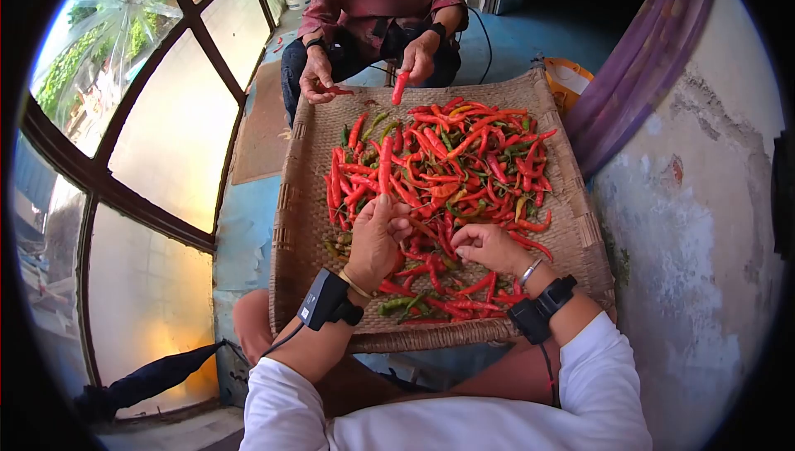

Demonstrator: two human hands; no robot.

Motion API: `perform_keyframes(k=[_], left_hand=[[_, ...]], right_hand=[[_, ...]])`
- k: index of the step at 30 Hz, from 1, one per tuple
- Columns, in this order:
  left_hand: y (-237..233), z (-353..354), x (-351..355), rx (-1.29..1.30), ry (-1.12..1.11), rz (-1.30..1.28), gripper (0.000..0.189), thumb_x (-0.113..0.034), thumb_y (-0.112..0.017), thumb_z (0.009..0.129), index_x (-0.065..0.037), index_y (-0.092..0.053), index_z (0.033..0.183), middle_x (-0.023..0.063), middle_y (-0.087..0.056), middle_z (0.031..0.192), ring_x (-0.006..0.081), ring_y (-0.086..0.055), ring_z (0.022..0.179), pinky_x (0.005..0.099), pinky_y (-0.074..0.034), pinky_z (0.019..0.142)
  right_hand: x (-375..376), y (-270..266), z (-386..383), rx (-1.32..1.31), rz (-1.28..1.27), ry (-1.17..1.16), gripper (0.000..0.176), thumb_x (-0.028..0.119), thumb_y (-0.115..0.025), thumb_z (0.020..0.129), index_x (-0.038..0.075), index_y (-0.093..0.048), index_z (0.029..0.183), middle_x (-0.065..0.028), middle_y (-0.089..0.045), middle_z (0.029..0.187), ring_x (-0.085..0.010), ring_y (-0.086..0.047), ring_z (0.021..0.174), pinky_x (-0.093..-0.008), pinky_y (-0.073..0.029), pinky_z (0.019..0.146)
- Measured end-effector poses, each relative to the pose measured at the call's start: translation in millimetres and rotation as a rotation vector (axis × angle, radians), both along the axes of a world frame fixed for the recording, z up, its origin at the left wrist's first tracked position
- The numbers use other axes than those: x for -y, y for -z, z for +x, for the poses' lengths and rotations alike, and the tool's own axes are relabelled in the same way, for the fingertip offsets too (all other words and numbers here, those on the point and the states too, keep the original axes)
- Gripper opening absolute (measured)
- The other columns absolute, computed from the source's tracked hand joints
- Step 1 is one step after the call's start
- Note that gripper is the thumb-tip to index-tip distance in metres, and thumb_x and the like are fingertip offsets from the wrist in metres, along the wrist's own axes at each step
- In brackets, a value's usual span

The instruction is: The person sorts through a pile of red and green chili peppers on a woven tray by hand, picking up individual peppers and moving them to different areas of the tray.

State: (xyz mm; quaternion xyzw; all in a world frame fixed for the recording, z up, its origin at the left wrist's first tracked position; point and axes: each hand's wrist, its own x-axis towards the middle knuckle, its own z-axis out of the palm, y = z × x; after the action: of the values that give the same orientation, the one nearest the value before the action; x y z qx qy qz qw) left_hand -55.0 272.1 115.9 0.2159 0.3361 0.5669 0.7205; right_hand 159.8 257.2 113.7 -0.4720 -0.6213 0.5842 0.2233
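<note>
A long red chili pepper [385,166] points upward from my left hand [378,236], its lower end pinched between thumb and fingers. My right hand [487,248] is just to the right, over the pile, its fingertips pressed together. Whatever the right fingertips hold, if anything, is too small to make out. Beneath both hands a heap of chili peppers [464,161], mostly red with some green and orange ones, lies on a square woven tray [310,132]. Several green peppers [403,303] lie near the tray's front edge.
Across the tray sits another person [381,4], with a red pepper [399,86] in one hand and a darker one [338,90] in the other. Windows [166,144] line the left. A purple curtain [638,62] and a worn wall [687,202] stand right, near an orange-rimmed bucket [571,78].
</note>
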Motion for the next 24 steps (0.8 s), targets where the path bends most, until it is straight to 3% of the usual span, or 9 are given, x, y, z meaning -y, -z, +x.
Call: perform_keyframes(k=[1, 3, 9, 13, 15, 19, 21, 22, 24], left_hand=[[-1.0, -2.3, -0.9, 0.056, -0.039, -0.022, 0.027, -0.032, -0.046, 0.086, -0.007, -0.048, 0.096, 0.003, -0.059, 0.077, 0.0073, -0.053, 0.058, 0.0218, -0.046, 0.055], [-1.5, -3.3, -1.1, 0.049, 0.021, -0.052, 0.029, -0.034, -0.044, 0.087, -0.007, -0.049, 0.096, 0.003, -0.059, 0.077, 0.0079, -0.054, 0.058, 0.022, -0.046, 0.054], [10.1, 5.4, 3.3, -0.114, 0.308, -0.015, 0.029, -0.032, -0.043, 0.087, -0.005, -0.053, 0.092, 0.0039, -0.058, 0.075, 0.0091, -0.054, 0.061, 0.0213, -0.045, 0.055], [17.4, 12.8, 6.3, -0.426, 0.425, 0.079, 0.022, -0.021, -0.05, 0.085, -0.003, -0.054, 0.096, 0.0022, -0.058, 0.077, 0.0075, -0.052, 0.061, 0.0215, -0.045, 0.057], [34.4, 14.7, 8.3, -0.695, 0.499, 0.262, 0.018, -0.015, -0.05, 0.085, -0.001, -0.054, 0.097, 0.0002, -0.056, 0.077, 0.0067, -0.051, 0.064, 0.0213, -0.044, 0.058], [27.6, 15.4, 12.4, -0.852, 0.476, 0.533, 0.019, -0.009, -0.053, 0.081, -0.002, -0.054, 0.099, 0.0023, -0.057, 0.081, 0.0117, -0.055, 0.073, 0.0244, -0.044, 0.064], [15.3, 12.6, 14.5, -1.135, 0.446, 0.953, 0.024, -0.012, -0.056, 0.077, -0.001, -0.055, 0.099, 0.0131, -0.058, 0.092, 0.0227, -0.057, 0.081, 0.0299, -0.045, 0.07], [17.1, 13.8, 15.4, -1.109, 0.445, 0.979, 0.025, -0.013, -0.057, 0.075, -0.002, -0.056, 0.097, 0.0161, -0.058, 0.089, 0.0284, -0.057, 0.079, 0.0327, -0.045, 0.069], [8.6, 12.6, 18.6, -1.101, 0.561, 0.906, 0.023, -0.013, -0.056, 0.077, -0.002, -0.056, 0.097, 0.0145, -0.058, 0.084, 0.0248, -0.057, 0.076, 0.0312, -0.045, 0.068]], right_hand=[[2.4, 2.2, -0.2, -0.001, 0.0, 0.0, 0.019, 0.012, -0.055, 0.077, 0.0, -0.056, 0.092, -0.0045, -0.056, 0.079, -0.0109, -0.056, 0.066, -0.0243, -0.046, 0.062], [4.3, 1.7, -2.6, 0.29, 0.314, -0.315, 0.026, 0.018, -0.058, 0.074, 0.003, -0.056, 0.095, -0.0078, -0.053, 0.086, -0.015, -0.057, 0.068, -0.0279, -0.046, 0.065], [6.3, 6.0, -1.6, 0.411, 0.23, -0.463, 0.035, 0.023, -0.058, 0.073, 0.013, -0.054, 0.106, -0.0105, -0.045, 0.097, -0.0226, -0.055, 0.079, -0.0331, -0.043, 0.074], [10.5, 7.1, -2.0, 0.647, 0.436, -0.643, 0.04, 0.025, -0.059, 0.072, 0.013, -0.052, 0.11, -0.0126, -0.041, 0.11, -0.0262, -0.052, 0.088, -0.0351, -0.043, 0.077], [9.7, 12.9, -0.1, 0.696, 0.584, -0.686, 0.04, 0.024, -0.058, 0.072, 0.014, -0.052, 0.11, -0.0119, -0.041, 0.113, -0.0269, -0.052, 0.089, -0.0351, -0.043, 0.077], [7.6, 6.8, 1.3, 0.59, 0.508, -0.554, 0.034, 0.024, -0.058, 0.072, 0.011, -0.056, 0.104, -0.0106, -0.047, 0.106, -0.0262, -0.053, 0.088, -0.0344, -0.043, 0.076], [6.8, -4.5, 3.3, 0.427, 0.536, -0.53, 0.028, 0.023, -0.06, 0.071, 0.006, -0.06, 0.094, -0.0095, -0.053, 0.094, -0.0251, -0.054, 0.085, -0.0332, -0.043, 0.074], [8.4, -16.5, 1.4, 0.354, 0.516, -0.451, 0.021, 0.019, -0.062, 0.07, 0.005, -0.061, 0.085, -0.0078, -0.056, 0.083, -0.0221, -0.055, 0.08, -0.0301, -0.044, 0.071], [10.6, -25.0, 2.2, 0.316, 0.457, -0.39, 0.018, 0.016, -0.062, 0.069, 0.004, -0.061, 0.084, -0.0066, -0.057, 0.081, -0.0188, -0.055, 0.077, -0.0281, -0.044, 0.069]])
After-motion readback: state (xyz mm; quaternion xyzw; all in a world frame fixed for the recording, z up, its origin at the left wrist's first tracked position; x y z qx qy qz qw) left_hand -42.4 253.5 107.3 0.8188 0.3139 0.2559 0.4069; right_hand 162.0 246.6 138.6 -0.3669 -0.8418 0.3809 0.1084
